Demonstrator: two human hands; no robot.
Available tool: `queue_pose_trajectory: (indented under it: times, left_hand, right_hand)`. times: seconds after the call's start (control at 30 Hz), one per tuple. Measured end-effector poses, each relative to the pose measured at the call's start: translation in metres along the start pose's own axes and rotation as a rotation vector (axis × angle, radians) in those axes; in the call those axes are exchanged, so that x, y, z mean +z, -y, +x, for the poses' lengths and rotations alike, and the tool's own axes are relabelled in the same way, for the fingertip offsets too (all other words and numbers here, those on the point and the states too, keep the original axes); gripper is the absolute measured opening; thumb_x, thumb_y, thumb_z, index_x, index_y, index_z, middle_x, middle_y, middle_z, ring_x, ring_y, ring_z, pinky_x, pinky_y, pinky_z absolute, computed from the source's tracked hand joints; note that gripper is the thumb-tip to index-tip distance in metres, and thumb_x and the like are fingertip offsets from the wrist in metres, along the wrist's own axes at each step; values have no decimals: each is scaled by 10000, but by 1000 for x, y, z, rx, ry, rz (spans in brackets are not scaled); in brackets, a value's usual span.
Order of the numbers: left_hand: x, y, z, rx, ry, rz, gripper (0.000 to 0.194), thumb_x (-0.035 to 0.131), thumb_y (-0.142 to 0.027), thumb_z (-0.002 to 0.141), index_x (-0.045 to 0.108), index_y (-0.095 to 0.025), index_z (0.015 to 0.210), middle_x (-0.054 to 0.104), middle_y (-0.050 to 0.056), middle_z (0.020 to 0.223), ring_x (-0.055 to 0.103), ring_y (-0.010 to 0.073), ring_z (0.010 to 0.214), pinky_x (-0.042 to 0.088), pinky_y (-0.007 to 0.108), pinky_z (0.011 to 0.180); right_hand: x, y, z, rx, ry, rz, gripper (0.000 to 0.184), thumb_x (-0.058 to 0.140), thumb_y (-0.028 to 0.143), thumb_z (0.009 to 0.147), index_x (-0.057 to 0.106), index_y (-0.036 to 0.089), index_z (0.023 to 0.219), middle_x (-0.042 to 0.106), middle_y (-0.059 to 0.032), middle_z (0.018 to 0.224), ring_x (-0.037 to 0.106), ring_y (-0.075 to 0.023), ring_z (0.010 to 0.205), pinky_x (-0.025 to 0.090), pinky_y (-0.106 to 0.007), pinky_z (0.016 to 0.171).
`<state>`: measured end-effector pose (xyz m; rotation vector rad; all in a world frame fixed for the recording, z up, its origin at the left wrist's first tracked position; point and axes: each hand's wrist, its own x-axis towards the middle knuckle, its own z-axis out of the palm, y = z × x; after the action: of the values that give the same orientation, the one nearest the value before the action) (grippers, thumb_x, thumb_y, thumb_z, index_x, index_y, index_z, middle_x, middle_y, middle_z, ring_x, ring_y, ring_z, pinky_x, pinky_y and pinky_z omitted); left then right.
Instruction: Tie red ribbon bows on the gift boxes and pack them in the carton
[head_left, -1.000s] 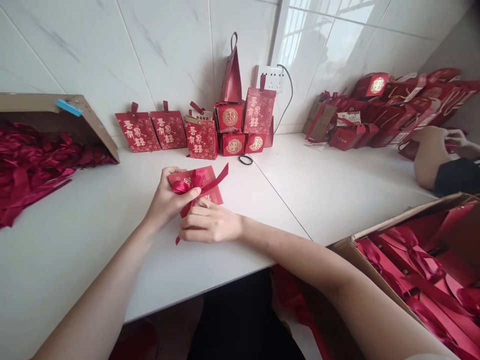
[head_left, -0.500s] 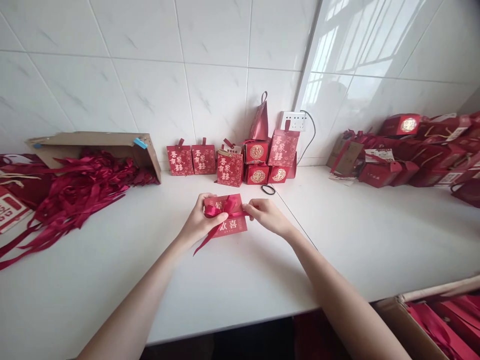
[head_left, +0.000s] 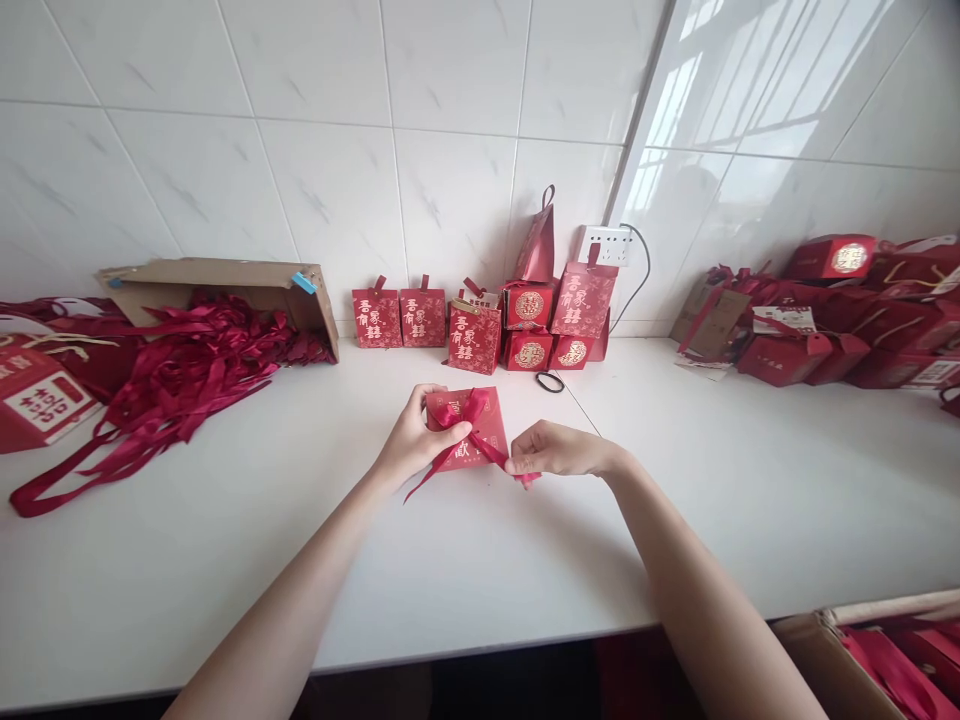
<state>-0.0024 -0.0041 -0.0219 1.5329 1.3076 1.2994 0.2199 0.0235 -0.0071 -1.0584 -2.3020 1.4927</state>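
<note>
A flat red gift box (head_left: 474,440) with gold characters lies on the white counter (head_left: 225,560) in front of me. A dark red ribbon (head_left: 459,412) is tied in a bow across it. My left hand (head_left: 415,440) is closed on the bow's left loop at the box's left edge. My right hand (head_left: 555,452) pinches the ribbon's right tail just right of the box, pulled out and down. A second tail trails off to the lower left under my left hand.
Small red gift boxes (head_left: 472,325) stand along the tiled wall, with a black hair tie (head_left: 550,381) before them. A tipped cardboard box (head_left: 225,290) spills red ribbons (head_left: 172,370) at left. More red boxes (head_left: 817,320) pile at right; a carton (head_left: 877,650) of red pieces sits lower right.
The view has lifted and swung left. My right hand moved from below the box to its right side, took the ribbon tail and drew it down and outward. My left hand kept the bow.
</note>
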Motion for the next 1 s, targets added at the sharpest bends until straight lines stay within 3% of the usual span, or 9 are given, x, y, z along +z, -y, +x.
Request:
queue_pose_trajectory:
  times: [0.07,0.17,0.23,0.37,0.47,0.57,0.8,1.0]
  left_hand:
    - [0,0,-1,4,18,2,524,742,-353,601,456,-216,1018,629,-3,876,641,182,797,523,318,731]
    - [2,2,-3,9,85,16,556,740,-391,626,455,-228,1075,624,16,956,647,188,816,531,313,713]
    - [5,5,-4,29,123,16,585,741,-414,633,449,-236,1107,607,42,1052,648,207,873,537,321,726]
    - [12,15,-4,194,-30,-32,666,752,-396,627,383,-256,1164,459,95,1316,514,255,1189,504,353,887]
    - [15,19,-3,312,-133,4,388,673,-367,722,467,-239,1024,436,82,1324,391,237,1305,452,378,977]
    - [14,16,-3,360,-156,112,175,611,-353,773,534,-208,833,496,74,1185,429,229,1252,465,379,955]
    - [15,8,-7,340,-286,175,203,602,-358,783,517,-215,899,515,52,1023,522,198,1053,484,344,877]
    - [16,12,-6,470,-436,292,168,520,-296,844,465,-204,715,500,71,1007,490,211,1086,426,368,930]
  right_hand:
    - [1,0,2,-40,-236,-42,436,630,606,700,597,174,649,589,-6,632,499,-130,592,380,-274,573]
    - [6,0,8,-260,-732,-47,448,563,636,750,561,188,759,587,-33,793,510,-149,689,416,-295,640]
    - [12,0,13,-398,-844,-57,411,590,601,756,560,202,850,566,-39,857,501,-152,715,432,-304,670]
    - [26,2,21,-466,-837,-119,295,645,498,753,590,214,808,509,-18,774,464,-146,669,439,-301,640]
    - [32,3,24,-442,-843,-26,260,618,448,771,561,204,703,494,-15,764,481,-141,674,444,-299,637]
    - [35,4,25,-377,-787,122,271,628,439,747,519,200,682,516,0,731,502,-131,650,435,-286,614]
    - [41,8,27,-362,-723,237,275,652,427,723,511,199,664,559,13,668,507,-121,606,427,-284,622]
    - [39,8,28,-303,-713,399,380,716,517,639,511,198,656,581,1,664,528,-134,616,426,-289,606]
